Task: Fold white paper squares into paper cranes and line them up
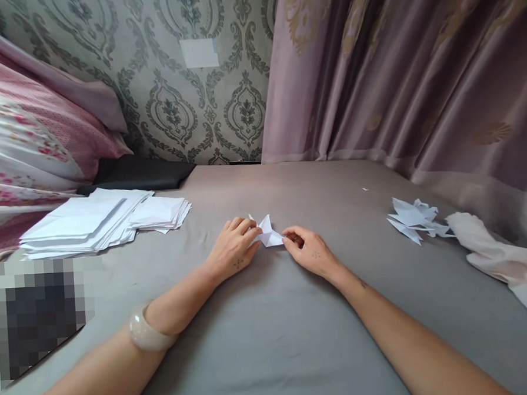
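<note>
Between my two hands, low over the grey sheet, is a small folded white paper (270,237) with pointed corners sticking up and out to the right. My left hand (235,246) pinches its left side, and the fingers cover part of that edge. On the other side, the thumb and fingertips of my right hand (309,248) close on the paper's right corner. A pale bangle (149,332) circles my left wrist.
Stacked white paper sheets (83,221) and a pile of smaller paper squares (160,213) lie at left. Several folded paper pieces (412,215) rest at right beside a pale cloth (505,255). A black flat item (142,172) lies behind the stacks; a purple curtain (371,68) hangs at back right.
</note>
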The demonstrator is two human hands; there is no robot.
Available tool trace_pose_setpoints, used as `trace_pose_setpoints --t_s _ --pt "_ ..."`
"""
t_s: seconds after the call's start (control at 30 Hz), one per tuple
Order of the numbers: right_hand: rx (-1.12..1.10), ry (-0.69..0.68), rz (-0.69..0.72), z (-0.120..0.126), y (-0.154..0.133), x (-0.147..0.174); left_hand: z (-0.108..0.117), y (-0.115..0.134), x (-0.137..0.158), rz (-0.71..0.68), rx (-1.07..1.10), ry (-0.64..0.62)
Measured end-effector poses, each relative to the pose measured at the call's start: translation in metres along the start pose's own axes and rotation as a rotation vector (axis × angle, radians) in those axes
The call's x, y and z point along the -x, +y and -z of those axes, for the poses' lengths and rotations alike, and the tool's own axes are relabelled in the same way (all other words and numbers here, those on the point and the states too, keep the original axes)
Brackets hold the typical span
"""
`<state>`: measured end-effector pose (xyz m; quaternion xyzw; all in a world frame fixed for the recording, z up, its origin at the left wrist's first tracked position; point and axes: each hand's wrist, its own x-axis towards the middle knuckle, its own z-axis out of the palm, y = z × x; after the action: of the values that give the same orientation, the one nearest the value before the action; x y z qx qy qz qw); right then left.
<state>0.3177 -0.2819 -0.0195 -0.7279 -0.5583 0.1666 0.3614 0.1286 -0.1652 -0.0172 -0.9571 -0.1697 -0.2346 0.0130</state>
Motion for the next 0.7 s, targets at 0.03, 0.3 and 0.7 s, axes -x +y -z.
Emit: trace_pose_setpoints --t_s 0.03,0.3,0.7 --pt "-0.007 -0.003 -0.007 0.0 -0.001 0.0 -0.001 -0.001 0.0 -0.004 -0.001 -0.002" --pt "-0.342 0.16 -0.049 0.003 -0.001 -0.006 0.001 0.005 -0.008 0.425 0.61 0.286" --pt "-0.23 0.234 0.173 -0.006 -0.026 0.012 0.007 0.026 -0.007 1.019 1.374 0.276"
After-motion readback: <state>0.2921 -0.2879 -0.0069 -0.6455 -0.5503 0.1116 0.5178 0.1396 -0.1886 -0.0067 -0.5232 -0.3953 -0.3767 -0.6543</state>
